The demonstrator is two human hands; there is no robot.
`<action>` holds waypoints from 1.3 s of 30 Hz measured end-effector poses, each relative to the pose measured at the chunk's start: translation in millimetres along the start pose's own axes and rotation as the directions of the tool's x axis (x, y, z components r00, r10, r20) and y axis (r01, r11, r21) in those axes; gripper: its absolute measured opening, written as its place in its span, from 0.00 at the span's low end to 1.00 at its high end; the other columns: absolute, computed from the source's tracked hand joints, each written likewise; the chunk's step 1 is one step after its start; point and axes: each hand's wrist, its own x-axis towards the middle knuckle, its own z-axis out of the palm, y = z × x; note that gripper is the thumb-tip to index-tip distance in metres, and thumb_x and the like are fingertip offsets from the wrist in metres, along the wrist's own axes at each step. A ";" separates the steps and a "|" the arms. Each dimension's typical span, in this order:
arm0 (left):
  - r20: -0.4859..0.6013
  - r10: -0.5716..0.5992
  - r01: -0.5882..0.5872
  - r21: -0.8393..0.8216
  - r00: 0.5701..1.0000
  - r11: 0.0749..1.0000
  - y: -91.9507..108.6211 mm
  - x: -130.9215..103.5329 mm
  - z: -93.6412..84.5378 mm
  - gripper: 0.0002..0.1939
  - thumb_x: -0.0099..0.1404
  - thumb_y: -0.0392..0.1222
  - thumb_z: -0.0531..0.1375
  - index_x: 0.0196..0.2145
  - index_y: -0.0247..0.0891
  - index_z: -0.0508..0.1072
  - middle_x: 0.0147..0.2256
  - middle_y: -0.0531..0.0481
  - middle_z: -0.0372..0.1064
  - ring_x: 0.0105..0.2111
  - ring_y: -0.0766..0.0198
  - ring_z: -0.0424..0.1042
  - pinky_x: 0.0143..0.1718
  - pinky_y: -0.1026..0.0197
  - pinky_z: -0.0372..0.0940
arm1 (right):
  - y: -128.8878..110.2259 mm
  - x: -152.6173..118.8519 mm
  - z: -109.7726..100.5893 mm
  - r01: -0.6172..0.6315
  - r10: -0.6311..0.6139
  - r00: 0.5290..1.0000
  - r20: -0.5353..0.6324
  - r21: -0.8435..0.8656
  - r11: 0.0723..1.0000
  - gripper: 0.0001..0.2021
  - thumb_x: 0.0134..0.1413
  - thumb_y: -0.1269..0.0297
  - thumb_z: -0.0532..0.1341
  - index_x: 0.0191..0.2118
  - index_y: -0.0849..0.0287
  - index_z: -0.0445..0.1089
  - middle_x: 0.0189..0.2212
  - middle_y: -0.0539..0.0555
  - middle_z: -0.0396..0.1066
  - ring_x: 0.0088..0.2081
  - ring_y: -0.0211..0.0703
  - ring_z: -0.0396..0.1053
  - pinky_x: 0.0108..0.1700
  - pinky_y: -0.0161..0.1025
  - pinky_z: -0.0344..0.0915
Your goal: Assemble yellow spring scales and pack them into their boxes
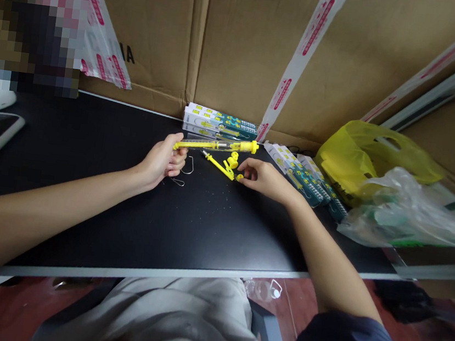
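Wrapped round one end of a clear tube with yellow ends, my left hand holds it level above the table. My right hand is bent at the fingers, its thumb and fingertips at a small yellow piece on the black tabletop. Beside it lie a yellow rod with a metal tip and small yellow caps. Bent metal wire hooks rest under and beside my left hand.
Printed boxes stand against the cardboard at the back, with more boxes to the right. A yellow bag and a clear plastic bag lie at the right. A white-edged device is at the far left.
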 end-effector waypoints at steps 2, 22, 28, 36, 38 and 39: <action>0.002 -0.001 0.001 0.006 1.000 1.000 -0.3 0.2 -0.3 0.21 0.69 0.45 0.46 0.19 0.38 0.58 0.13 0.62 0.39 0.11 0.75 0.40 0.12 0.70 0.42 | 0.5 0.8 2.4 0.003 -0.003 1.000 0.005 -0.004 1.000 0.07 0.49 0.69 0.63 0.37 0.60 0.71 0.27 0.49 0.68 0.28 0.36 0.65 0.32 0.34 0.58; -0.030 0.039 -0.036 0.097 0.999 0.995 -1.5 2.1 -1.6 0.20 0.69 0.44 0.45 0.19 0.40 0.55 0.13 0.61 0.39 0.11 0.74 0.40 0.10 0.71 0.42 | -12.1 -5.4 -27.8 0.300 0.004 0.886 -0.463 0.580 0.757 0.18 0.44 0.52 0.71 0.34 0.58 0.67 0.28 0.49 0.66 0.28 0.33 0.65 0.24 0.30 0.67; -0.041 0.045 -0.040 0.106 0.998 0.994 -0.5 0.1 1.1 0.19 0.68 0.43 0.45 0.19 0.40 0.55 0.13 0.61 0.39 0.11 0.74 0.40 0.10 0.71 0.42 | -14.5 -6.9 -28.1 0.244 0.021 0.906 -0.423 0.562 0.790 0.20 0.43 0.50 0.70 0.35 0.57 0.66 0.29 0.50 0.67 0.27 0.34 0.63 0.25 0.31 0.66; -0.040 0.050 -0.045 0.122 0.998 0.992 -1.6 -0.7 1.4 0.18 0.68 0.44 0.46 0.20 0.40 0.54 0.13 0.62 0.40 0.11 0.75 0.40 0.10 0.72 0.43 | -11.2 -7.4 -26.1 0.244 -0.004 0.918 -0.396 0.558 0.793 0.18 0.46 0.51 0.69 0.36 0.58 0.66 0.30 0.50 0.67 0.28 0.34 0.64 0.26 0.31 0.65; -0.041 0.050 -0.044 0.127 0.998 0.991 -1.6 -0.6 1.4 0.18 0.68 0.44 0.45 0.20 0.40 0.54 0.13 0.62 0.40 0.11 0.75 0.40 0.10 0.72 0.43 | -11.7 -7.5 -26.2 0.254 -0.014 0.920 -0.392 0.566 0.784 0.18 0.46 0.52 0.69 0.36 0.58 0.66 0.30 0.50 0.67 0.28 0.34 0.64 0.25 0.31 0.64; -0.042 0.048 -0.042 0.128 0.998 0.991 -1.5 -0.6 1.6 0.19 0.68 0.44 0.45 0.20 0.40 0.54 0.13 0.62 0.40 0.11 0.75 0.41 0.10 0.72 0.43 | -12.1 -7.5 -26.4 0.258 -0.019 0.921 -0.390 0.570 0.780 0.17 0.46 0.53 0.69 0.36 0.58 0.66 0.30 0.50 0.67 0.28 0.34 0.64 0.25 0.31 0.64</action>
